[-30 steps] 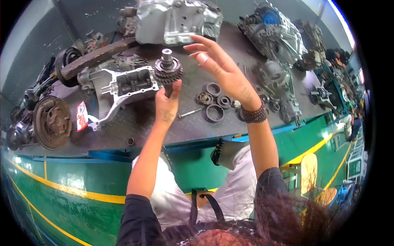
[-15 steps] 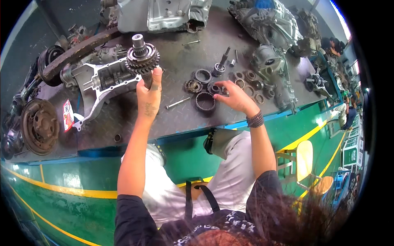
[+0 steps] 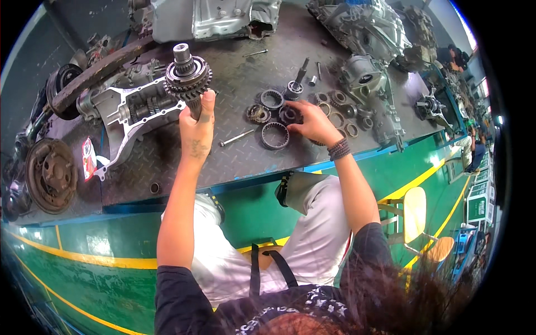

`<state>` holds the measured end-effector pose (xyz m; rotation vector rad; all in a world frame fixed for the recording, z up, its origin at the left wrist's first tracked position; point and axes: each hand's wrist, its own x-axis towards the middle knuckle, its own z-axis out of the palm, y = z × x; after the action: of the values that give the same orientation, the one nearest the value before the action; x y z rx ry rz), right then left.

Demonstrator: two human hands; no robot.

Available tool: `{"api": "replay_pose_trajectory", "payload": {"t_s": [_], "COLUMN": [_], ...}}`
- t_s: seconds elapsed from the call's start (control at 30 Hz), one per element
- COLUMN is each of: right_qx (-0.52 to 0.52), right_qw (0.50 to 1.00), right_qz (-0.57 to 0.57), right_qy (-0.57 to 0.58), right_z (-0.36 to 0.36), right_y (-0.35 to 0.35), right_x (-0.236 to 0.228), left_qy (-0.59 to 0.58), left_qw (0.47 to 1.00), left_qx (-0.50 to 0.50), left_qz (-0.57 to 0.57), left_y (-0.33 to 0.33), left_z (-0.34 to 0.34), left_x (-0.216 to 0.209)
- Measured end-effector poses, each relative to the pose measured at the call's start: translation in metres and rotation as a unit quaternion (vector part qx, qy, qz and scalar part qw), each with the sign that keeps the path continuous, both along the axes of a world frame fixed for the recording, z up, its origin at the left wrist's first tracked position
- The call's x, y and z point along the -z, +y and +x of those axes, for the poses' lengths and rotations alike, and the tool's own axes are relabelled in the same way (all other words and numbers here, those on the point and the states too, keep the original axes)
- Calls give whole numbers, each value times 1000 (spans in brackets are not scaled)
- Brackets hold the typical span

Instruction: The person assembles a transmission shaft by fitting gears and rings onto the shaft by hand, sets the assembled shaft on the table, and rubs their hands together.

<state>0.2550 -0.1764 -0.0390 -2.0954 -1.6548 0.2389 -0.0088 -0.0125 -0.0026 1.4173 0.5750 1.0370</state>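
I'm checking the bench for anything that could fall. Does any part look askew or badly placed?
Nothing is spilled or broken. The brake drum lies close to the near edge of the workbench. A loose bolt lies aslant beside the toothed ring. The left hand holds the gear shaft upright; the right hand rests on the small gears.

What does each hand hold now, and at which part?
Left hand grips the gear shaft by its lower stem. Right hand rests on a small gear, not lifted.
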Motion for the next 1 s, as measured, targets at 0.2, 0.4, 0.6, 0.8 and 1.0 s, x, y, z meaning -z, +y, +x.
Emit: {"api": "replay_pose_trajectory", "payload": {"t_s": [0.2,0.4,0.6,0.8,1.0], "right_qx": [-86,-188,-189,-172,-177], "right_qw": [787,546,745,839,919], "right_qz": [168,104,226,305,316], "right_qy": [588,810,598,416,153], "right_z": [3,-56,-94,-120,-142], "right_y": [-10,7,44,75,74], "right_x": [-29,-76,-136,-180,-196], "left_qy": [1,41,40,117,51], "left_qw": [1000,998,998,991,991], "left_qx": [-15,-38,-43,-21,-21], "left_qz": [7,-6,30,62,121], "left_y": [1,-1,-17,-7,-10], "left_z": [4,-1,4,3,-1], "left_x": [4,1,-12,-5,-7]}}
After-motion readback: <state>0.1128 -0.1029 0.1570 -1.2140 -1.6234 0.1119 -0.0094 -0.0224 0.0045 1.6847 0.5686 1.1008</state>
